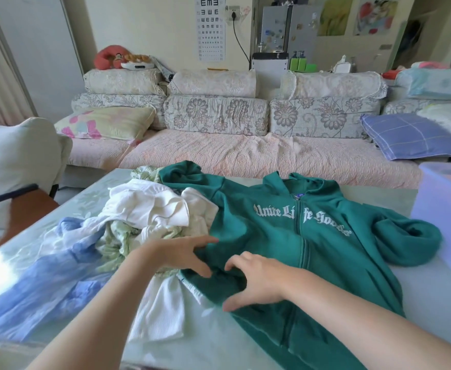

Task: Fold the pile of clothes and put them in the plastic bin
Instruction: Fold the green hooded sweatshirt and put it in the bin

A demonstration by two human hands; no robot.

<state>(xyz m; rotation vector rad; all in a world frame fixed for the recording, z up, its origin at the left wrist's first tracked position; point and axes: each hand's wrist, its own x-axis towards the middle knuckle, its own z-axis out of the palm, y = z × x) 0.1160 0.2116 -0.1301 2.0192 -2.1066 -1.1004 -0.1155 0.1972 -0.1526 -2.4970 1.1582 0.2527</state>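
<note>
Green and thick-looking, the zip hoodie (312, 236) lay front-up across the middle of the surface (213, 340), likely soft, floppy and weighty. The left hand (181, 255) and right hand (256, 284) rested on its side panel, fingers spread, gripping nothing. Shoulder and hem would probably give the surest hold.

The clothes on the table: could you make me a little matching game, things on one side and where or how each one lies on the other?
Things:
1. green hoodie
2. white top
3. blue garment
4. plastic bin

Place or state:
A. at the far right of the view
B. crumpled on top of the pile
C. spread out, zip facing up
D. trailing from the pile toward the near left

Pairs: 1-C, 2-B, 3-D, 4-A
</note>
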